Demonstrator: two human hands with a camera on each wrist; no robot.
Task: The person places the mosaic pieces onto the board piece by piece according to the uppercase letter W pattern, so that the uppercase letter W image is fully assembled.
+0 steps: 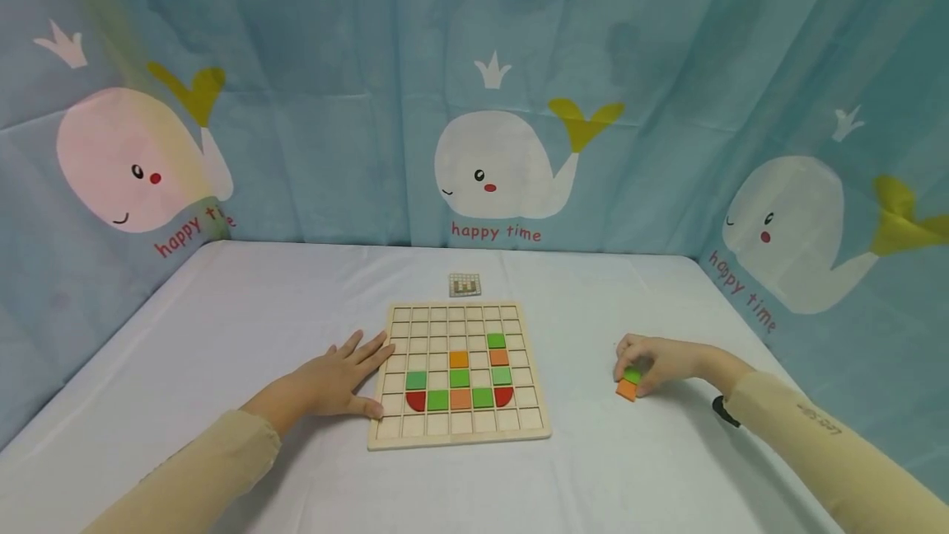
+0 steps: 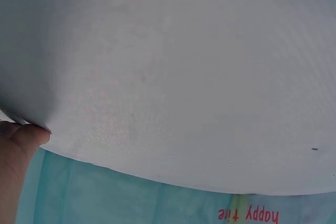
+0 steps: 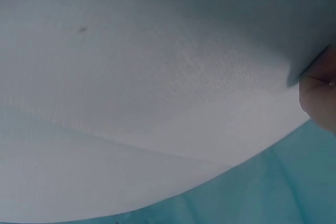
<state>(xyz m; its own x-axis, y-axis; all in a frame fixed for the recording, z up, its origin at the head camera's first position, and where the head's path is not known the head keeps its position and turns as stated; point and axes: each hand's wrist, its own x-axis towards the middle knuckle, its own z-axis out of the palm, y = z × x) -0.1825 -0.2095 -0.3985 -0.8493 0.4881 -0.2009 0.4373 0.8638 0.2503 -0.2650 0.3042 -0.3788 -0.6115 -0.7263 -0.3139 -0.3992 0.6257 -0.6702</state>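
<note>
A wooden grid board (image 1: 411, 428) lies on the table in the head view. Square tiles in greens and oranges, such as an orange tile (image 1: 459, 359), sit in its cells, with a red rounded tile (image 1: 416, 401) at the left and another red rounded tile (image 1: 504, 396) at the right. My left hand (image 1: 326, 381) rests with spread fingers on the board's left edge. Off to the right of the board, my right hand (image 1: 660, 359) pinches a green tile (image 1: 632, 374) between thumb and fingers. An orange tile (image 1: 626, 390) shows just below it, partly covered.
A small pattern card (image 1: 465, 285) lies behind the board. White cloth (image 1: 296, 295) covers the table, and a blue curtain (image 1: 348, 163) with whale prints stands round its back and sides. A dark band (image 1: 726, 411) shows at the right sleeve. Both wrist views show mostly white cloth.
</note>
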